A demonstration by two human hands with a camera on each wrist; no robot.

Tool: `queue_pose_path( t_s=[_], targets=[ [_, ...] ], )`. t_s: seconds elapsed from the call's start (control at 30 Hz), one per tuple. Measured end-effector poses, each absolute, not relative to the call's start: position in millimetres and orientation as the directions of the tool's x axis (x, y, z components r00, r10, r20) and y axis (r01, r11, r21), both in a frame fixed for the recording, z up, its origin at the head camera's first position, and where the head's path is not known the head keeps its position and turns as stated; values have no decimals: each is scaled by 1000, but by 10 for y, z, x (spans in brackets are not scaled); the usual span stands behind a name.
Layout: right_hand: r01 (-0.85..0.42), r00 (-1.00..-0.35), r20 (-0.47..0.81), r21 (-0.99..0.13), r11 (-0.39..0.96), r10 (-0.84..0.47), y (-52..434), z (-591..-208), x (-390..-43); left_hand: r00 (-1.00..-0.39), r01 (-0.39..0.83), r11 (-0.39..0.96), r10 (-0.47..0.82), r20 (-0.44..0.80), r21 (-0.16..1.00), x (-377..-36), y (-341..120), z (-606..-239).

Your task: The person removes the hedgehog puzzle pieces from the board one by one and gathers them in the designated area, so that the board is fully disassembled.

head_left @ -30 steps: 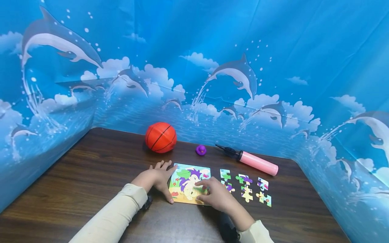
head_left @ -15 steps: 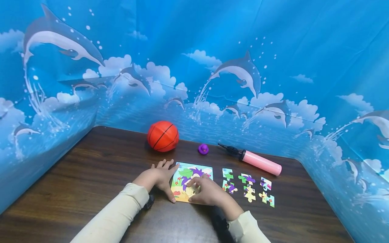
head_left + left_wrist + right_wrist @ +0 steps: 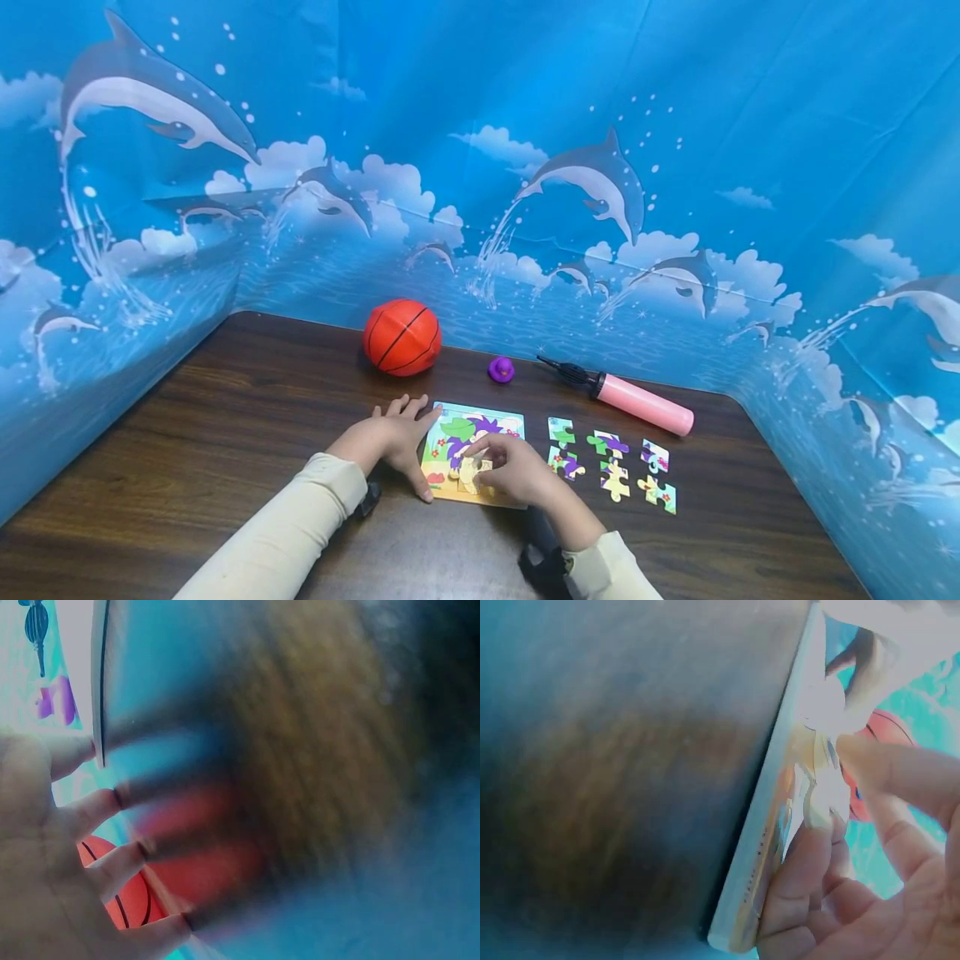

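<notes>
A colourful puzzle board (image 3: pixel 480 427) lies flat on the dark wooden table (image 3: pixel 225 417). My left hand (image 3: pixel 405 425) rests flat with straight, spread fingers against the board's left edge; the thumb runs along that edge. The left wrist view shows those spread fingers (image 3: pixel 112 847) beside the board edge (image 3: pixel 97 682). My right hand (image 3: pixel 482 467) is over the board's near part and pinches a pale puzzle piece (image 3: pixel 472 477) between thumb and fingers. In the right wrist view that puzzle piece (image 3: pixel 821 776) stands tilted up off the board (image 3: pixel 769 832).
Several loose puzzle pieces (image 3: pixel 611 462) lie in rows right of the board. Behind it are an orange ball (image 3: pixel 402 337), a small purple duck (image 3: pixel 501 369) and a pink hand pump (image 3: pixel 637 402). Blue dolphin-print sheeting walls in the table at the back and sides.
My right hand slid left across the board's near part and now pinches a pale piece, tilted up. The left hand stayed put.
</notes>
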State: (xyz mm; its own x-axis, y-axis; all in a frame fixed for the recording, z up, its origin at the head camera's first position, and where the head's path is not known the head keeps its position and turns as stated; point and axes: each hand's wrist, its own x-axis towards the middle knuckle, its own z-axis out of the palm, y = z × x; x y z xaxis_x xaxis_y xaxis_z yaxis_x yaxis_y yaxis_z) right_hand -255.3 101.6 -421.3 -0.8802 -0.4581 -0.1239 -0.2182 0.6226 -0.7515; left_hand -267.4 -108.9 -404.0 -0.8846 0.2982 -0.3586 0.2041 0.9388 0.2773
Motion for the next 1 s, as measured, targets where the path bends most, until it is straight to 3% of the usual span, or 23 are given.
queue_pose_path(
  t_s=[0.23, 0.5, 0.77, 1.0],
  targets=[
    [-2, -894, -196, -897, 442, -402, 1153, -4222, -2605, -885, 206, 937, 301, -354, 282, -2722, -1102, -4119],
    [168, -913, -265, -938, 304, -311, 1611, -4185, -2591, -888, 194, 940, 290, -357, 282, -2715, -1103, -4114],
    [198, -965, -254, -875, 442, -69, 2487, -4233, -2429, -896, 204, 931, 302, -327, 302, -2724, -1139, -4183],
    [197, -975, -219, -832, 519, 19, 2818, -4330, -2223, -894, 197, 926, 304, -330, 321, -2690, -1107, -4114]
  ],
)
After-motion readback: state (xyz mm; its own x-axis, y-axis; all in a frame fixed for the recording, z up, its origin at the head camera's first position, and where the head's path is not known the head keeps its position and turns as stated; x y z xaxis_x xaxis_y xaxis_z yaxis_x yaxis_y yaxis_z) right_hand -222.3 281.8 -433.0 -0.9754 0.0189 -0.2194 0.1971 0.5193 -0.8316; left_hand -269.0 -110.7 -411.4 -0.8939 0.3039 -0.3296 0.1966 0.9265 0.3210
